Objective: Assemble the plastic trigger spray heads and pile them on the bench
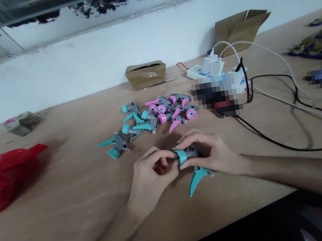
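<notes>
Both hands meet over the near middle of the table [69, 201] on one spray head [189, 153] with a grey body and teal parts; right hand [216, 154] is cupped over the grey body from the far side, fingers closed round it; left hand [150, 177] is curled narrow, thumb and fingertips pinched at the teal collar [181, 157] on the head's left end. Long axis of the body runs left-right, roughly level, collar end pointing into the left hand; teal trigger [196, 179] hangs down and toward the camera, tip close to the wood; touching or not, cannot tell. Both hands are on it: right has the body, left only the end.

Pile of spray heads [160, 114], teal and pink mixed, lies beyond the hands and apart from them, slightly to the left; lone spray head [115, 144] sits apart on the pile's near-left side, nearer the left hand. Red bag [0, 176] is well off at the left edge; power strip [202, 73] is beyond and right, near the wall, with chargers plugged in.
</notes>
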Motion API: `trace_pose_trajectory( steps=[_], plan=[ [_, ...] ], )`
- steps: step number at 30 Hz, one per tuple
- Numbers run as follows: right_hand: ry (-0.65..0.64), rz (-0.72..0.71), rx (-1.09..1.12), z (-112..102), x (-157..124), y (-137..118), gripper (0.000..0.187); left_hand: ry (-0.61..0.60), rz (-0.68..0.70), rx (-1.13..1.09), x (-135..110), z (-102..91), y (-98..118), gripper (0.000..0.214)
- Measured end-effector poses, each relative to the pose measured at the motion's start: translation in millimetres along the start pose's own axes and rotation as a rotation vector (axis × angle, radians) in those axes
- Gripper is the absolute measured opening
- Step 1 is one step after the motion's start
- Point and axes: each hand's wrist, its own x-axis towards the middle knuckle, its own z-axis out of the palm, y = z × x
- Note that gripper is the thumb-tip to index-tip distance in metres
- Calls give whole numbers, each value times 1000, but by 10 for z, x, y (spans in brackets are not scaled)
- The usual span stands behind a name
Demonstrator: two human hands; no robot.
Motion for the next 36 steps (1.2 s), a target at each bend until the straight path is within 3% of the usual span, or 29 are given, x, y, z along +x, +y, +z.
trace_pose_trajectory(
  steps=[12,19,22,26,32,36],
  plan=[
    [-18,30,-14,17,-29,-29,35,-40,-15,-21,-21,59,-62,6],
    [-34,-10,-71,-7,-14,-31,33,-262,-348,-300,54,15,-28,23],
    [-53,-65,-112,-12,-11,-33,32,-299,-389,-360,74,-6,-36,19],
    [-54,18,-37,-17,-13,6,34,-277,-273,-369,57,5,-111,11],
    [-244,235,256,-70,55,72,37,-114,181,94,-1,17,-119,7],
    [-335,317,487,-144,145,69,34,49,332,135,-66,4,-51,13]
  ],
)
